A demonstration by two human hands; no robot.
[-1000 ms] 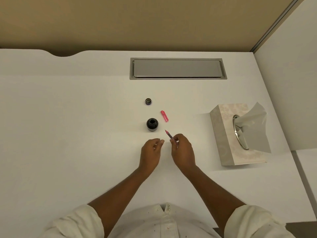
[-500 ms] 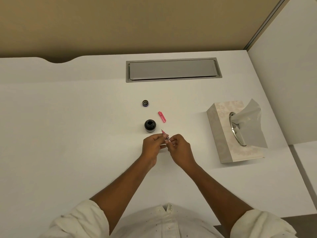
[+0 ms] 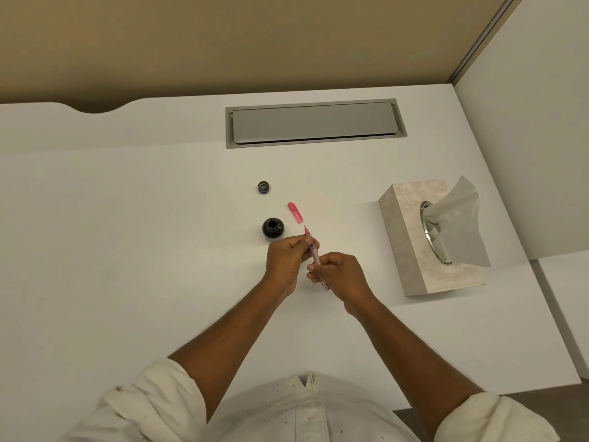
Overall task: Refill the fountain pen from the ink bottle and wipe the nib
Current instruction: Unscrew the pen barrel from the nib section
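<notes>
Both hands are holding the slim pink translucent fountain pen point(image 3: 312, 250) over the white tabletop point(image 3: 127, 250), nib pointing away. The left hand point(image 3: 287, 261) is pinching its front part and the right hand point(image 3: 342, 274) is curling around its rear. The open round dark glass ink bottle point(image 3: 273, 229) is standing just beyond the left hand, with the pink pen cap point(image 3: 295, 213) lying beside it.

A white desk point(image 3: 127, 250) fills the view, with 1 grey rectangular cable hatch point(image 3: 315, 122) set flush near its far edge and 1 curved notch point(image 3: 92, 108) at far left. A tan wall point(image 3: 223, 43) stands behind, and a white partition point(image 3: 526, 138) closes the right side.
</notes>
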